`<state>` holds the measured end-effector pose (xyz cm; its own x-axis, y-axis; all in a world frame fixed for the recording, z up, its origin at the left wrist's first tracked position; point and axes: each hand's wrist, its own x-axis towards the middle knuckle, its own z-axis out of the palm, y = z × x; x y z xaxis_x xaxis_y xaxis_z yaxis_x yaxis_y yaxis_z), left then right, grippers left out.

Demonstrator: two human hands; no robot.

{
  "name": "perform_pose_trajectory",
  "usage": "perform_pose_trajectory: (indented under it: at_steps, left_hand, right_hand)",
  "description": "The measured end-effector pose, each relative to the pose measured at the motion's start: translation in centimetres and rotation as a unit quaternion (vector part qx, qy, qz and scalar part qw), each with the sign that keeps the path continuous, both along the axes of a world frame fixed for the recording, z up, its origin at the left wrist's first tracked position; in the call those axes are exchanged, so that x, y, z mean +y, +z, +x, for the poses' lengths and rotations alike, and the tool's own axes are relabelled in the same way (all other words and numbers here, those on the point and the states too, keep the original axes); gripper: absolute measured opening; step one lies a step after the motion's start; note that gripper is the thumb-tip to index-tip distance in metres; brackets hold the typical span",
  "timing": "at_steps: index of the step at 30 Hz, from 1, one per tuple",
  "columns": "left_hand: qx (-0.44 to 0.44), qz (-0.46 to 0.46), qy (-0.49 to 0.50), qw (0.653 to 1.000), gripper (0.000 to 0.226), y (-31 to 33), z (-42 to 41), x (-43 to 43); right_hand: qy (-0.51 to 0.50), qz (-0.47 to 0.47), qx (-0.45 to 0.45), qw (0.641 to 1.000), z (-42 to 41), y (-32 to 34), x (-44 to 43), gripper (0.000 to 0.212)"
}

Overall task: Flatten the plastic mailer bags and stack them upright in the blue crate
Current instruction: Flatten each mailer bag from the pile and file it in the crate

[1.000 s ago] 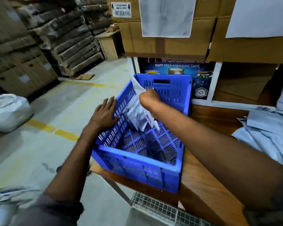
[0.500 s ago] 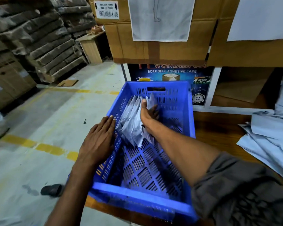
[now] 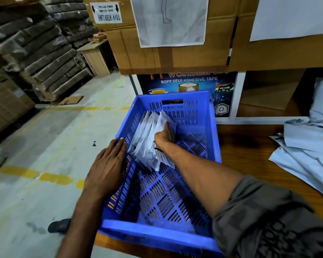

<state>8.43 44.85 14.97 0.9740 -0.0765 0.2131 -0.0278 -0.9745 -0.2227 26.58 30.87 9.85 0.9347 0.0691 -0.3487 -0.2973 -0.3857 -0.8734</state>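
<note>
Left hand (image 3: 108,168) flat, fingers straight, on the crate's (image 3: 213,127) outer left wall. Inside, the bags (image 3: 147,144) — a crumpled bunch a second ago — now lean upright against that wall, right hand (image 3: 163,136) pinching the outermost: this batch looks nearly placed.

- One blue crate (image 3: 157,230).
- mailer bags (image 3: 147,146) standing in it: four top edges countable; overlap hides any more.
- Two hands: left hand (image 3: 106,172), right hand (image 3: 163,137).
- loose mailers (image 3: 306,146) on the table: one heap, not countable.
- Two cardboard boxes (image 3: 185,56).
</note>
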Motion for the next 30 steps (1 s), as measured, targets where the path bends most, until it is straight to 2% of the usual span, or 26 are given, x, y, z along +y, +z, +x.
perform_pose_trajectory:
  at_steps: [4,8,10,13,16,22,25,30]
  left_hand:
    - [0.013,-0.016,0.008,1.0,0.063,0.0,0.1,0.1]
    - [0.029,-0.04,0.016,0.999,0.062,0.5,-0.1,-0.4]
    - [0.033,-0.056,0.015,0.998,0.064,0.9,-0.2,-0.7]
    - [0.03,-0.112,0.022,0.993,0.064,1.3,0.0,-0.6]
    - [0.022,-0.179,0.046,0.982,0.065,2.3,-0.9,-1.7]
    - [-0.055,-0.285,0.077,0.954,0.056,3.8,-2.9,-9.1]
    - [-0.084,-0.328,0.08,0.937,0.051,3.9,-3.5,-14.5]
    - [-0.102,-0.382,0.055,0.917,0.055,3.5,-4.3,-24.0]
  right_hand:
    - [0.017,-0.105,-0.093,0.99,-1.2,0.6,-0.9,0.079]
    - [0.01,-0.104,-0.128,0.986,-1.7,3.1,-1.4,0.076]
    - [0.01,-0.114,-0.157,0.981,-2.1,5.5,-2.7,0.062]
    - [0.092,-0.144,-0.21,0.963,-3.6,9.0,-6.1,0.036]
    - [0.136,-0.144,-0.28,0.939,-6.4,10.9,-10.8,0.029]
    - [0.075,-0.146,-0.401,0.901,-11.0,8.2,-21.1,0.024]
    - [0.083,-0.153,-0.434,0.884,-13.2,5.8,-24.7,0.023]
    - [0.087,-0.129,-0.401,0.903,-15.4,3.2,-31.9,0.026]
